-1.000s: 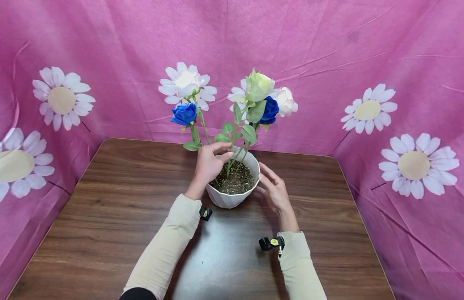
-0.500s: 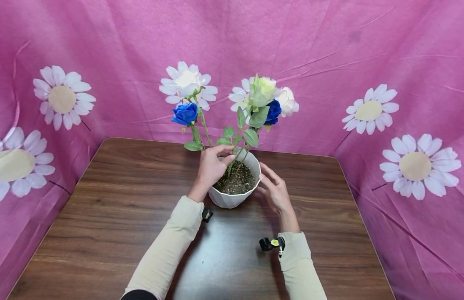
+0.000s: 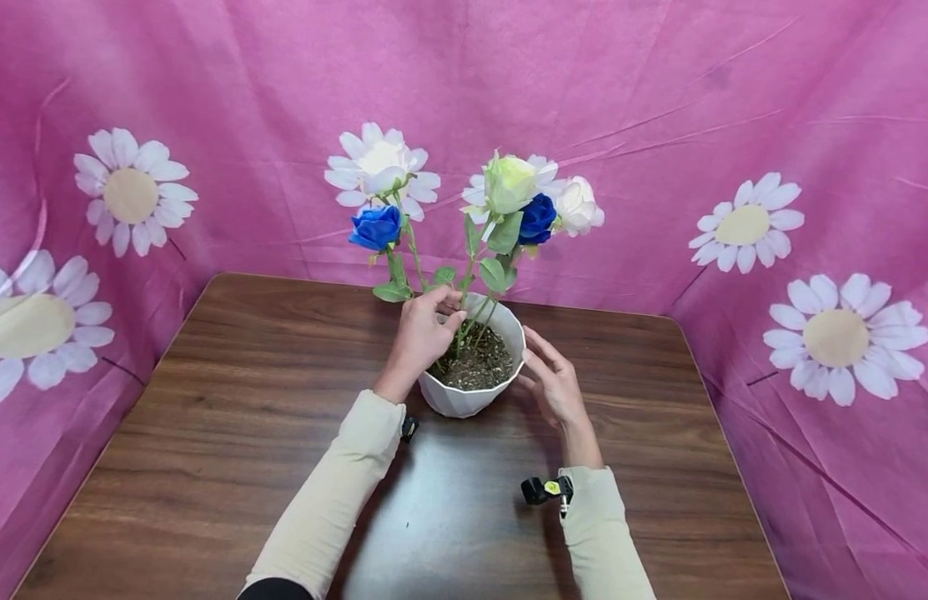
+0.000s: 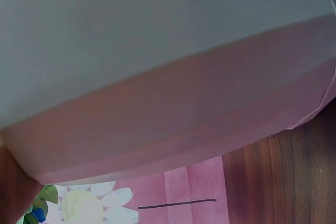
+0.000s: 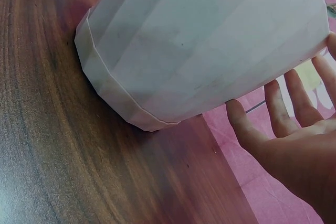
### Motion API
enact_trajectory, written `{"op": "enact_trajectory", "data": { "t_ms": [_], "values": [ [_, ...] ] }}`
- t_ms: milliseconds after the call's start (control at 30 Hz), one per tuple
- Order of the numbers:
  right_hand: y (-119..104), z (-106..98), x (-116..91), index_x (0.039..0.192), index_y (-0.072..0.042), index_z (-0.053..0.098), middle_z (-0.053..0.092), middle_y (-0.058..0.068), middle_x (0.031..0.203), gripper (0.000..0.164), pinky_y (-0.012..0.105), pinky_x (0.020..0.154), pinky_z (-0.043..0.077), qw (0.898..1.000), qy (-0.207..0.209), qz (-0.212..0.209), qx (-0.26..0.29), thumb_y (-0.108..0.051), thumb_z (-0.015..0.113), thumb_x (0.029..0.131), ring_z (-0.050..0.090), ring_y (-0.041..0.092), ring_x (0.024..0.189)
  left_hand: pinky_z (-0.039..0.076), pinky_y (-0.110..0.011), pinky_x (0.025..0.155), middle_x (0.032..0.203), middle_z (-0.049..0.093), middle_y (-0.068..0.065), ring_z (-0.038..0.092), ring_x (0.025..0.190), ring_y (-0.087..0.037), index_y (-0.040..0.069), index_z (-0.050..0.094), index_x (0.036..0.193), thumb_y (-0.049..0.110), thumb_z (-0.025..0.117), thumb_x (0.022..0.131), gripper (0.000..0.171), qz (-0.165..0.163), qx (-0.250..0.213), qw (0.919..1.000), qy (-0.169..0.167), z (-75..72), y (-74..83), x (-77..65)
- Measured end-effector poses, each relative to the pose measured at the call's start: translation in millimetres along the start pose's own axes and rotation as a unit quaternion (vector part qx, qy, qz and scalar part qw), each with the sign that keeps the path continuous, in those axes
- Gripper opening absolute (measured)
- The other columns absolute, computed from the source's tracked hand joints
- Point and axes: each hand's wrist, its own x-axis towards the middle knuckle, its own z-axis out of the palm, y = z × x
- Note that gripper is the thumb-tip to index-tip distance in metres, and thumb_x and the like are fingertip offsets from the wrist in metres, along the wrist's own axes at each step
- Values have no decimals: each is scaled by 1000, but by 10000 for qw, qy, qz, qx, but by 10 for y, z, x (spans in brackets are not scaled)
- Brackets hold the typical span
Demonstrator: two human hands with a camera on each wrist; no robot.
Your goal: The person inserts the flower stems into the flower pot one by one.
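A white faceted pot (image 3: 452, 402) filled with dark soil (image 3: 474, 367) stands upright on the table. My left hand (image 3: 424, 333) reaches over its left rim and pinches the stem of a pale green rose (image 3: 510, 182) between thumb and fingers. On the pot's right side my right hand (image 3: 557, 383) rests its fingertips; in the right wrist view the fingers (image 5: 278, 108) are spread along the wall. A blue rose (image 3: 377, 227) and a white rose (image 3: 381, 167) rise on the left. Another blue rose (image 3: 537, 218) and white rose (image 3: 579, 205) lean right.
The brown wooden table (image 3: 231, 400) extends around the pot. A pink cloth (image 3: 629, 67) printed with large daisies hangs behind and on both sides. Small black cameras (image 3: 542, 490) sit at the sleeve cuffs.
The pale green rose has swayed right and then back left, its bloom now a little lower. My left hand keeps pinching its stem, and my right hand stays against the pot.
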Motion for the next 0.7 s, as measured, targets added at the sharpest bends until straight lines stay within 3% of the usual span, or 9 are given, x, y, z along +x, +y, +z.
{"op": "enact_trajectory", "data": {
  "t_ms": [167,333,700],
  "values": [
    [-38,40,2,150,6,41,59,5,132,50,37,89,57,9996,168,196,93,0,53,103,62,22,112,60,-36,77,92,74,-16,72,84,-28,-6,70,103,-7,72,87,16,172,131,9997,-79,17,-20,1],
    [-45,37,6,151,3,42,60,3,130,50,38,89,58,9994,188,238,152,1,53,103,62,21,112,61,-35,77,91,74,-15,72,82,-26,-5,70,100,-8,73,86,15,317,247,9991,-119,39,-41,18],
    [-10,21,10,150,0,46,60,3,131,49,38,88,58,9997,177,150,121,-2,56,102,62,21,112,61,-32,75,91,74,-15,72,82,-27,-5,70,104,-5,74,87,18,-71,98,9990,-440,13,-55,59]
  ]
}}
